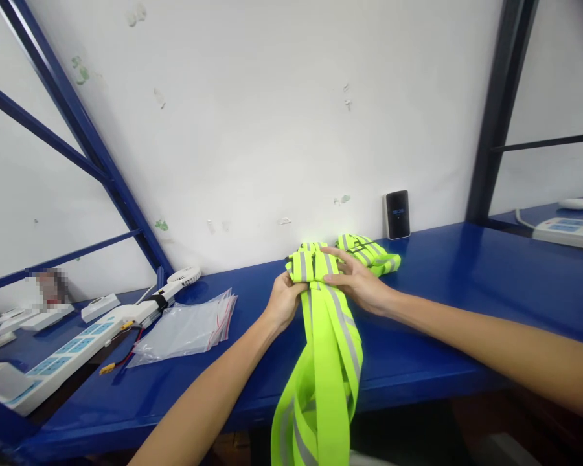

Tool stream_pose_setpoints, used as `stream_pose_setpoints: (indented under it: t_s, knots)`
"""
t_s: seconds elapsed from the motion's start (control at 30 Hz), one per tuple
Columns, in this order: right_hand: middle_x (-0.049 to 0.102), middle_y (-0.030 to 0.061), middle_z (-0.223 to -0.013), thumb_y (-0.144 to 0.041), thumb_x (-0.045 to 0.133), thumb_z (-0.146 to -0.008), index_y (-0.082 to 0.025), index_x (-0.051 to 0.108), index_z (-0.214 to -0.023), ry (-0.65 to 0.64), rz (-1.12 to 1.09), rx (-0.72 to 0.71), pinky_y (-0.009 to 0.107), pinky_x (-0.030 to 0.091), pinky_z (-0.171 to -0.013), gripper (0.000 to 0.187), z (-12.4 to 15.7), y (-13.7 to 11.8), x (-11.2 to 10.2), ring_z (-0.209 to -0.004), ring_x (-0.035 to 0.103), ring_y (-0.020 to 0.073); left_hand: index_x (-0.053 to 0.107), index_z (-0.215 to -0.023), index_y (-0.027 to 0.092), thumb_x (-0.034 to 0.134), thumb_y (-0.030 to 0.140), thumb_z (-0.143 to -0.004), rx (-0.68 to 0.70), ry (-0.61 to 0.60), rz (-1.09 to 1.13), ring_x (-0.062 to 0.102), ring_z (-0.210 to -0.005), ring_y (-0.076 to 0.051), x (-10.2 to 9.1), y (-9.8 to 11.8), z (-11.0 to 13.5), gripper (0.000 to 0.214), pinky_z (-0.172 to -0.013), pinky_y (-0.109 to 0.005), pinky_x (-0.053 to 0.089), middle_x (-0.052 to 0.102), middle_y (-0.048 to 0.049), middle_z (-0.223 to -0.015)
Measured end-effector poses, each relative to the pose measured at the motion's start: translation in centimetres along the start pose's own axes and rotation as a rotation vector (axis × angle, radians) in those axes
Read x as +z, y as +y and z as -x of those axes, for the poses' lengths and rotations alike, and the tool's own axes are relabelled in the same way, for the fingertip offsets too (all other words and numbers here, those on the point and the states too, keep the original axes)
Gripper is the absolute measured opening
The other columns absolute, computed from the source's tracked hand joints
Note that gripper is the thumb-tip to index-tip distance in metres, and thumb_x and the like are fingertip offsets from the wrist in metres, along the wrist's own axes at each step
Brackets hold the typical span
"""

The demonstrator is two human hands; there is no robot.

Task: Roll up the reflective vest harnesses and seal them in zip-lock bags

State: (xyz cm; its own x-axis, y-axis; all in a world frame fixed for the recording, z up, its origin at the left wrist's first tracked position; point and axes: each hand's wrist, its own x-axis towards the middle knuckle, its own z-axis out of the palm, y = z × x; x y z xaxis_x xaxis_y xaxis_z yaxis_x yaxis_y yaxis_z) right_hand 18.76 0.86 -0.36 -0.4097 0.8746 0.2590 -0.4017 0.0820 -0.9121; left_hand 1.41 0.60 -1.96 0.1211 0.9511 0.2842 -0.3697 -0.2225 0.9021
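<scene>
A neon yellow-green reflective strap (331, 349) with silver stripes lies bunched on the bench, its long loops hanging over the front edge toward me. My left hand (285, 299) grips the left side of its folded upper part, thumb toward the front. On the right side of that same fold, my right hand (357, 279) presses with its fingers curved over the top. A second neon reflective bundle (369, 254) rests just behind my right hand, near the wall.
The blue bench (447, 291) meets a white wall. Clear zip bags (189, 327) lie at left beside a long white power strip (72, 356), a small white fan (183, 277) and a cable with yellow connectors (107, 369). A small dark-screened device (397, 215) stands at the back right.
</scene>
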Motion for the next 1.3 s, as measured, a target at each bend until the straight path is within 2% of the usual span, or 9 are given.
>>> stream_pose_setpoints:
  t_s: [0.13,0.3,0.47,0.6,0.7,0.9,1.07,1.23,1.3]
  knots:
    - [0.064,0.0079,-0.118,-0.014,0.077,-0.064,-0.028,0.043,-0.136,0.103,0.124,-0.056,0.041,0.052,-0.092,0.081,-0.1,0.1,-0.4,-0.106,0.063,0.0254,0.065,-0.104,0.013,0.08,0.02,-0.063,-0.026,-0.155,-0.007,0.067,-0.1,-0.027,0.2,1.3,0.4,0.045,-0.091,-0.039,0.05,0.071,-0.0115,-0.109]
    - [0.06,0.0101,-0.13,-0.017,0.078,-0.063,-0.023,0.052,-0.127,0.167,0.182,-0.088,0.042,0.05,-0.095,0.069,-0.4,0.7,-0.3,-0.114,0.06,0.028,0.065,-0.103,0.013,0.081,0.031,-0.066,-0.005,-0.057,-0.026,0.068,-0.095,-0.026,0.6,1.1,0.3,0.044,-0.088,-0.04,0.051,0.072,-0.0113,-0.105]
    - [0.069,0.0065,-0.11,-0.028,0.071,-0.076,-0.022,0.062,-0.105,0.099,0.182,-0.046,0.037,0.051,-0.091,0.03,-0.3,0.6,-0.1,-0.103,0.064,0.0245,0.065,-0.102,0.015,0.081,0.034,-0.068,0.068,0.018,-0.039,0.069,-0.093,-0.024,0.4,0.7,0.1,0.042,-0.083,-0.036,0.053,0.072,-0.0092,-0.105]
    - [0.067,-0.0013,-0.077,-0.03,0.069,-0.077,-0.024,0.058,-0.083,0.18,0.09,0.09,0.027,0.051,-0.063,0.014,-0.2,0.6,-0.2,-0.073,0.064,0.0169,0.064,-0.102,0.015,0.08,0.035,-0.069,0.109,0.089,-0.041,0.068,-0.093,-0.023,0.1,0.9,-0.2,0.042,-0.082,-0.035,0.054,0.072,-0.0091,-0.106]
    - [0.064,-0.0004,-0.074,-0.03,0.07,-0.077,-0.02,0.058,-0.071,0.152,0.067,0.131,0.025,0.05,-0.061,0.017,-0.2,0.6,-0.3,-0.073,0.062,0.0157,0.064,-0.101,0.015,0.079,0.035,-0.07,0.142,0.099,-0.049,0.068,-0.093,-0.023,-0.2,1.0,-0.4,0.04,-0.083,-0.036,0.054,0.072,-0.0086,-0.107]
    - [0.067,0.0021,-0.076,-0.028,0.075,-0.074,-0.016,0.065,-0.071,0.039,0.079,0.197,0.028,0.051,-0.07,0.016,0.1,-0.1,0.0,-0.074,0.063,0.0145,0.066,-0.1,0.015,0.079,0.032,-0.07,0.187,0.06,-0.096,0.067,-0.098,-0.023,-0.7,0.6,-0.5,0.037,-0.092,-0.036,0.051,0.072,-0.0084,-0.107]
    - [0.062,-0.0021,-0.06,-0.025,0.081,-0.067,-0.015,0.06,-0.059,0.06,0.11,0.242,0.022,0.049,-0.057,0.025,0.3,-0.2,0.3,-0.057,0.057,0.0093,0.065,-0.103,0.017,0.077,0.034,-0.073,0.175,0.049,-0.037,0.069,-0.094,-0.023,-0.1,0.9,-0.2,0.036,-0.084,-0.035,0.053,0.073,-0.0073,-0.105]
    - [0.073,0.0026,-0.077,-0.02,0.083,-0.064,-0.016,0.07,-0.083,0.039,0.059,0.289,0.026,0.055,-0.063,0.023,0.1,-0.1,0.1,-0.067,0.067,0.0141,0.065,-0.104,0.017,0.075,0.035,-0.075,0.175,0.014,-0.04,0.068,-0.098,-0.024,0.2,1.3,-0.1,0.035,-0.088,-0.037,0.052,0.072,-0.0078,-0.108]
    - [0.074,0.0048,-0.081,-0.02,0.083,-0.066,-0.015,0.072,-0.082,0.022,0.064,0.304,0.026,0.056,-0.067,0.019,0.1,-0.2,0.0,-0.071,0.068,0.0147,0.066,-0.104,0.017,0.075,0.035,-0.075,0.185,0.011,-0.064,0.067,-0.101,-0.024,0.0,1.2,-0.2,0.035,-0.092,-0.038,0.051,0.071,-0.0079,-0.11]
